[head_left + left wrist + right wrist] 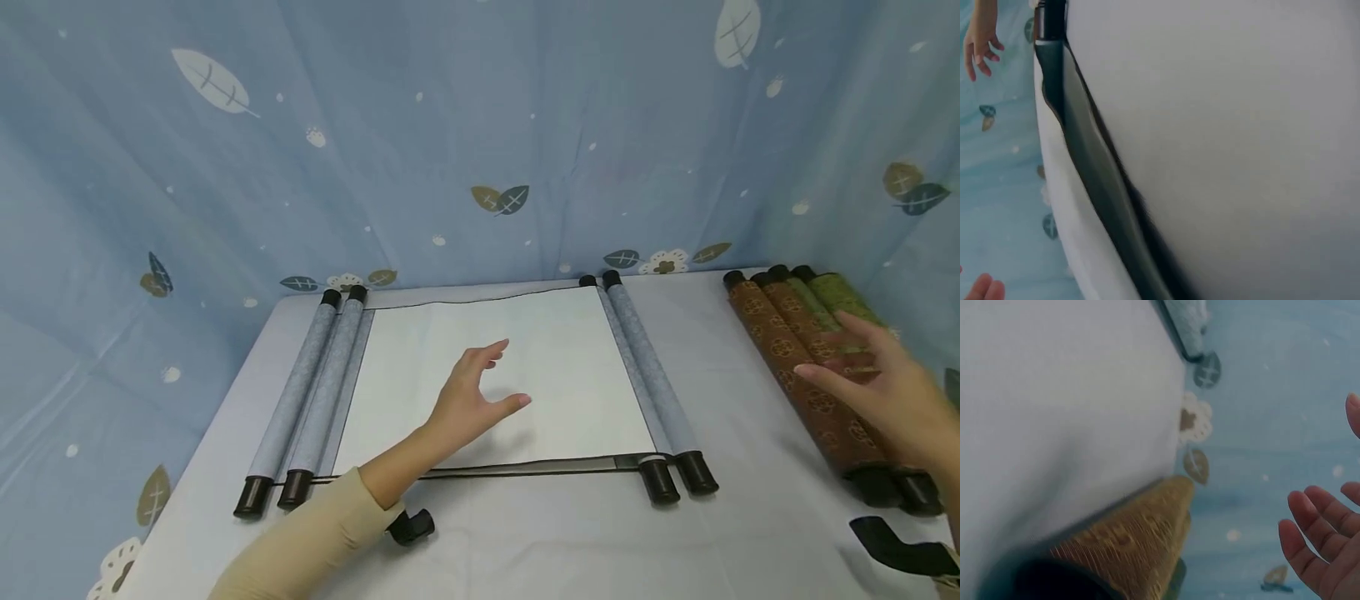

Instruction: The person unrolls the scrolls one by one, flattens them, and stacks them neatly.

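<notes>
Unrolled scroll (517,375): flat on worktop (525,542), under left hand (472,400).
Left hand: fingers spread, holding nothing.
Right hand (885,392): fingers extended, over rolled brown scrolls (802,367), contact unclear.

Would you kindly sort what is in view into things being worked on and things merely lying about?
In hand:
left hand above open scroll
right hand over rolled brown scrolls

Lying about:
green scroll
black strap
leaf curtain
</notes>
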### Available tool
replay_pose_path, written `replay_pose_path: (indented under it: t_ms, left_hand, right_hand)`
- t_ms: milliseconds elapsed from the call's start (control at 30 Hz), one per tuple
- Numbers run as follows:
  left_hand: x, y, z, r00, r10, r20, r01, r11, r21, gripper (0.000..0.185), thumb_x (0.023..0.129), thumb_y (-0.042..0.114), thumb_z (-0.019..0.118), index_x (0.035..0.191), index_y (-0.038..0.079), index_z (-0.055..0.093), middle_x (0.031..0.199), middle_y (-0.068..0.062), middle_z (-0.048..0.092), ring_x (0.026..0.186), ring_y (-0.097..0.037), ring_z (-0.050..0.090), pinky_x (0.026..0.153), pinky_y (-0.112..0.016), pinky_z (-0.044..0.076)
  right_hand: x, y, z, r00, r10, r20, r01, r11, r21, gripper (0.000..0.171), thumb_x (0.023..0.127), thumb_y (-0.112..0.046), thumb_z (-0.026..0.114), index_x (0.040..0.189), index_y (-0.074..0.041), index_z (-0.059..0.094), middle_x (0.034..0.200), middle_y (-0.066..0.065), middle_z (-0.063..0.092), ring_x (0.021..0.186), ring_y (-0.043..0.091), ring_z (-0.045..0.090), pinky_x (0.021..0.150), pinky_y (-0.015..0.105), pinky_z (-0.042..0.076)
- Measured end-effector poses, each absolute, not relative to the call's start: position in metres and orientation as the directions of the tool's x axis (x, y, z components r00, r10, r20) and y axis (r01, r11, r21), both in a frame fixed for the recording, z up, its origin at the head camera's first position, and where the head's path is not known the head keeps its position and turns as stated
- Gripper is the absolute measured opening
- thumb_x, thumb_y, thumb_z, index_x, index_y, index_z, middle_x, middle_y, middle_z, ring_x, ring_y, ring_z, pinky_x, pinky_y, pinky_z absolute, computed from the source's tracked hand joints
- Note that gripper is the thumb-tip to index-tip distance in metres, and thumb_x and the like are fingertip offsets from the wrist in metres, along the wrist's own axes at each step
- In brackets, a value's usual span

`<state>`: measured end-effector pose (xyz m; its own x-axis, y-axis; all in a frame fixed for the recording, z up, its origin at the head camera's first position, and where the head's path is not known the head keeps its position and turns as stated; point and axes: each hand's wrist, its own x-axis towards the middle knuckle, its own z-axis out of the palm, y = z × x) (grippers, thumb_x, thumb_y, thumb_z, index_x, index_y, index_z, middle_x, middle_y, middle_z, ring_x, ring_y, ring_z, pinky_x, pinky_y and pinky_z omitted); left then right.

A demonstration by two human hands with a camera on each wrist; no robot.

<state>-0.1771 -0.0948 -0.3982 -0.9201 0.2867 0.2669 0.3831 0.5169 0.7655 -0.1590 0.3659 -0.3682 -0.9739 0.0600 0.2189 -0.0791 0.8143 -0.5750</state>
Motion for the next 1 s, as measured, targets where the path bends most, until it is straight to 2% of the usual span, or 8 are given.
replay_pose_path:
  t_ms: [233, 300, 400, 467, 567, 667, 833, 1000]
  left_hand:
    - [-0.174, -0.058, -0.392, -0.91, 0.336, 0.241, 0.374, 0.416, 0.829, 0.075, 0.08, 0.034, 0.076, 0.143, 0.021, 0.039, 0.13, -0.003, 0.047, 0.119, -0.023, 0.048, 0.097, -0.047, 0.041]
    - [-0.173, -0.047, -0.387, -0.907, 0.35, 0.232, 0.365, 0.384, 0.848, 0.074, 0.08, 0.034, 0.075, 0.144, 0.022, 0.038, 0.13, -0.001, 0.047, 0.118, -0.019, 0.047, 0.099, -0.043, 0.039]
    - [-0.172, -0.033, -0.382, -0.904, 0.358, 0.233, 0.363, 0.357, 0.861, 0.074, 0.081, 0.034, 0.075, 0.144, 0.025, 0.037, 0.13, 0.0, 0.047, 0.117, -0.014, 0.047, 0.1, -0.038, 0.038]
    - [-0.17, -0.024, -0.38, -0.903, 0.361, 0.234, 0.363, 0.345, 0.866, 0.074, 0.081, 0.035, 0.075, 0.144, 0.027, 0.037, 0.129, 0.001, 0.047, 0.116, -0.014, 0.047, 0.1, -0.034, 0.038]
    - [-0.17, -0.01, -0.378, -0.901, 0.368, 0.228, 0.355, 0.326, 0.876, 0.074, 0.081, 0.035, 0.075, 0.144, 0.028, 0.037, 0.129, 0.002, 0.047, 0.115, -0.013, 0.048, 0.099, -0.031, 0.038]
    - [-0.169, 0.004, -0.378, -0.902, 0.379, 0.208, 0.336, 0.312, 0.889, 0.074, 0.081, 0.035, 0.075, 0.144, 0.028, 0.037, 0.128, 0.003, 0.047, 0.114, -0.012, 0.048, 0.099, -0.03, 0.039]
    - [-0.171, 0.027, -0.378, -0.905, 0.395, 0.159, 0.294, 0.311, 0.904, 0.073, 0.081, 0.037, 0.074, 0.144, 0.025, 0.038, 0.129, 0.005, 0.046, 0.113, -0.009, 0.048, 0.092, -0.027, 0.043]
    - [-0.172, 0.049, -0.382, -0.913, 0.395, 0.099, 0.216, 0.264, 0.94, 0.07, 0.082, 0.037, 0.072, 0.143, 0.029, 0.038, 0.127, 0.007, 0.046, 0.112, -0.007, 0.047, 0.083, -0.022, 0.044]
  right_hand:
    - [-0.156, 0.391, -0.38, -0.929, 0.167, 0.329, -0.046, 0.831, -0.554, 0.086, 0.089, -0.022, 0.066, 0.153, -0.012, 0.009, 0.14, 0.035, 0.034, 0.086, 0.005, 0.048, 0.066, 0.02, 0.033]
    - [-0.158, 0.4, -0.387, -0.917, 0.196, 0.347, -0.03, 0.834, -0.551, 0.087, 0.088, -0.021, 0.068, 0.153, -0.013, 0.011, 0.142, 0.033, 0.034, 0.094, 0.03, 0.051, 0.076, 0.034, 0.037]
    - [-0.165, 0.418, -0.402, -0.894, 0.241, 0.377, 0.014, 0.857, -0.514, 0.088, 0.086, -0.025, 0.07, 0.153, -0.019, 0.013, 0.145, 0.025, 0.036, 0.088, 0.004, 0.049, 0.076, 0.035, 0.041]
    - [-0.164, 0.419, -0.402, -0.894, 0.255, 0.369, 0.02, 0.845, -0.535, 0.087, 0.087, -0.025, 0.069, 0.153, -0.02, 0.012, 0.145, 0.028, 0.034, 0.092, 0.016, 0.052, 0.082, 0.044, 0.041]
    - [-0.161, 0.419, -0.4, -0.88, 0.296, 0.371, 0.067, 0.852, -0.52, 0.085, 0.088, -0.027, 0.068, 0.152, -0.022, 0.014, 0.145, 0.025, 0.036, 0.087, 0.002, 0.05, 0.076, 0.035, 0.041]
    - [-0.152, 0.405, -0.382, -0.889, 0.304, 0.343, 0.086, 0.846, -0.527, 0.083, 0.088, -0.027, 0.068, 0.152, -0.011, 0.018, 0.137, 0.036, 0.039, 0.079, 0.021, 0.052, 0.066, 0.03, 0.042]
    - [-0.146, 0.401, -0.372, -0.897, 0.288, 0.336, 0.089, 0.861, -0.501, 0.079, 0.087, -0.022, 0.069, 0.147, 0.005, 0.024, 0.123, 0.045, 0.043, 0.06, -0.017, 0.031, 0.044, 0.009, 0.029]
    - [-0.16, 0.44, -0.406, -0.919, 0.256, 0.3, 0.089, 0.875, -0.475, 0.082, 0.087, -0.027, 0.068, 0.146, 0.007, 0.022, 0.126, 0.046, 0.039, 0.069, 0.017, 0.056, 0.048, 0.03, 0.043]
